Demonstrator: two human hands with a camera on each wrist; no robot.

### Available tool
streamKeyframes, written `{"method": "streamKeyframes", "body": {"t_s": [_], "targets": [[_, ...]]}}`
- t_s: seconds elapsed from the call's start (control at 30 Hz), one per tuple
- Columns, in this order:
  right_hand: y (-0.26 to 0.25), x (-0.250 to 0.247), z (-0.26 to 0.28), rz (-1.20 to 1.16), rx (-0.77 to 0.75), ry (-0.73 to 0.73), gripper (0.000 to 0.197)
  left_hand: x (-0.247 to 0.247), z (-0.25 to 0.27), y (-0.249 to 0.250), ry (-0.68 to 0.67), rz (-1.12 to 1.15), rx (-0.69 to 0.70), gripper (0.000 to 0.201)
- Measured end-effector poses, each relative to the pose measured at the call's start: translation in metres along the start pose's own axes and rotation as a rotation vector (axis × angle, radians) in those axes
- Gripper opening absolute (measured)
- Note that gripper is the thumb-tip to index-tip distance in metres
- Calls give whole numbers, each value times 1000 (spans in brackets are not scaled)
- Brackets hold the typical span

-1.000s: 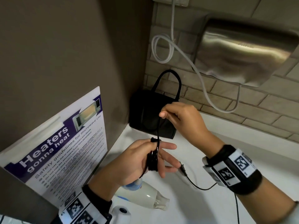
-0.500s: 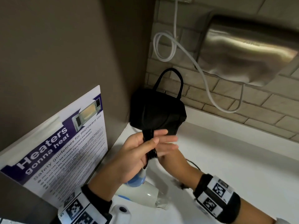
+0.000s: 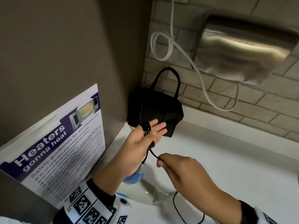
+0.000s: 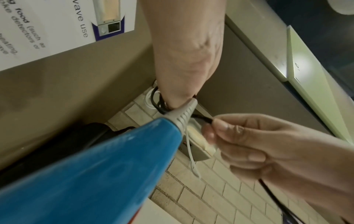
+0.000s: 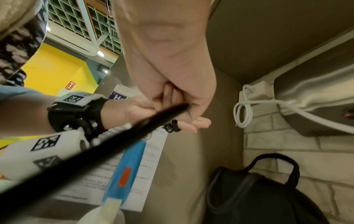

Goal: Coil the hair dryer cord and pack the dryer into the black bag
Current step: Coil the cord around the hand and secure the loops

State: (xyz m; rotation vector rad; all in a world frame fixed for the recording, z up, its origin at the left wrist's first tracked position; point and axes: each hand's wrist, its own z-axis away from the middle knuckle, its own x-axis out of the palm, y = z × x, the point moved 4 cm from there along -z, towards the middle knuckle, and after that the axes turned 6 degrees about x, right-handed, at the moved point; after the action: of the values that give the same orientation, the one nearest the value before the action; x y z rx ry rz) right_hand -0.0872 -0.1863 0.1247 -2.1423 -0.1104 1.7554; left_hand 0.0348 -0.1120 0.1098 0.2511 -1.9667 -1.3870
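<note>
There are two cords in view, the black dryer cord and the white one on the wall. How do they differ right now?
The black dryer cord is thin and wound in tight turns around the left hand, its free run pinched by the right hand. The white cord is thicker, makes one loose loop against the brick wall, and runs untouched from a wall box to the steel hand dryer. Both are partly looped.
</note>
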Motion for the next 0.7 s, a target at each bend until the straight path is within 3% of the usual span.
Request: {"method": "streamKeyframes", "body": {"t_s": [0.17,0.3,0.4,0.5,0.6,0.7], "targets": [[-7,-34,-15,19,-61,255,22,14,1,1,-67,-191,-59,33],[-14,-42,-32,-9,-142,317,19,16,2,2,36,-154,-125,28],[-18,-47,-42,-27,-185,308,28,20,6,10,-2,-44,-151,47],[-8,-52,-60,-71,-147,277,24,24,11,14,-134,-41,-167,64],[13,-47,-78,-246,-55,168,13,22,14,17,-169,4,-194,65],[32,-28,-90,-486,90,37,23,26,17,18,-251,78,-245,54]]}}
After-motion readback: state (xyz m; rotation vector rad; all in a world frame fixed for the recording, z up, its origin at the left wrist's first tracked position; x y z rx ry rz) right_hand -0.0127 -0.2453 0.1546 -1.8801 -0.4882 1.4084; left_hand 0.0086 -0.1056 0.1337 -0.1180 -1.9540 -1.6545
